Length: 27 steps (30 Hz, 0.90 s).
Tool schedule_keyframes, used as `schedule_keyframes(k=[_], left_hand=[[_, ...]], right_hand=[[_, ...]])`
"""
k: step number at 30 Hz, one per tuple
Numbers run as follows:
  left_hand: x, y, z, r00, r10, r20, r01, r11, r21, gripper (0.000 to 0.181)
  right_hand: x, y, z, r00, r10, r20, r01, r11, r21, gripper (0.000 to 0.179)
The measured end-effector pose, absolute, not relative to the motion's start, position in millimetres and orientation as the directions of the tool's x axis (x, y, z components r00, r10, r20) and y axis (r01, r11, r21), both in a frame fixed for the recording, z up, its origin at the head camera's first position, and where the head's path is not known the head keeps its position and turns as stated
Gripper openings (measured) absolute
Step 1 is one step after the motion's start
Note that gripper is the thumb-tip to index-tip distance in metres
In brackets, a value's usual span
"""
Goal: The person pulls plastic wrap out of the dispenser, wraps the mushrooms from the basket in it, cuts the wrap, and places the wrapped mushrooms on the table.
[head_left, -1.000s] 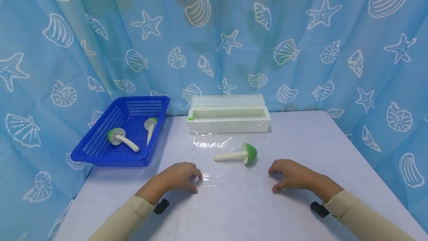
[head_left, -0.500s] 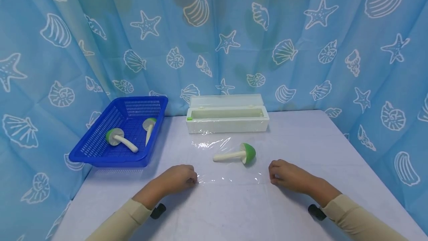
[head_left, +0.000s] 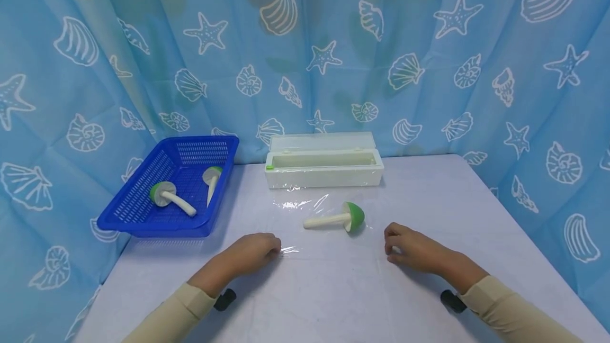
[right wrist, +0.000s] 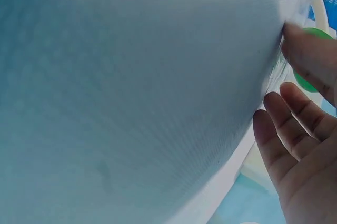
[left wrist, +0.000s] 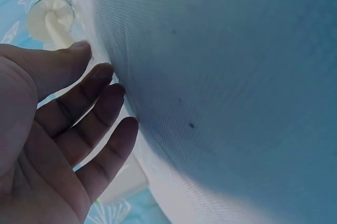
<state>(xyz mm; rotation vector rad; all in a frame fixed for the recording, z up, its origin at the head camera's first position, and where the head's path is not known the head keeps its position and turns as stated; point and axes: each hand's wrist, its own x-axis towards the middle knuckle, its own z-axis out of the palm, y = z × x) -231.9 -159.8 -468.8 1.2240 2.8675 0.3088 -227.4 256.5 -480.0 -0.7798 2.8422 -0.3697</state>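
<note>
A clear sheet of cling film (head_left: 293, 205) lies over the table in front of a white cling film dispenser (head_left: 324, 178) with its lid raised. On the film lies a toy mushroom (head_left: 355, 217), green cap to the right, white stem to the left. My left hand (head_left: 252, 253) pinches at the film's near left corner, where the plastic glints by the fingertips. Opposite it, my right hand (head_left: 414, 247) has its fingertips down near the right corner; a gap shows between thumb and fingers in the right wrist view. The mushroom (left wrist: 50, 16) shows beyond the left thumb.
A blue plastic basket (head_left: 157, 229) stands at the left with two more green-capped mushrooms (head_left: 164, 195) inside. The table (head_left: 333, 300) has a white cover. A blue curtain (head_left: 305, 41) with shell and starfish prints hangs close behind it.
Both hands have gone from spread fingers to fingertips drawn in at the film's near corners. The right thumb and fingers then parted slightly. The mushroom has stayed put.
</note>
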Motion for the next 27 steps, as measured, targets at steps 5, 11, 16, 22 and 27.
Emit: schedule_keyframes(k=[5,11,16,22,27], left_hand=[[-232,-159,-467,-0.723,0.688,0.067,0.685,0.700,0.201,0.010],[-234,-159,-463,-0.751,0.659,0.052,0.652,0.726,0.220,0.009],[-239,-160,-453,-0.756,0.646,0.103,0.651,0.727,0.218,0.007],[-251,-160,-442,-0.768,0.619,0.164,0.636,0.712,0.298,0.008],[-265,-161,-446,-0.774,0.590,0.229,0.627,0.665,0.406,0.007]], right_hand=[[-227,254,-479,-0.855,-0.516,-0.060,-0.486,0.836,-0.255,0.011],[-225,253,-475,-0.862,-0.508,0.007,-0.494,0.836,-0.239,0.012],[-223,252,-466,-0.842,-0.524,0.130,-0.539,0.811,-0.227,0.016],[-233,252,-459,-0.814,-0.511,0.277,-0.571,0.791,-0.218,0.016],[-245,255,-459,-0.802,-0.501,0.325,-0.583,0.774,-0.247,0.019]])
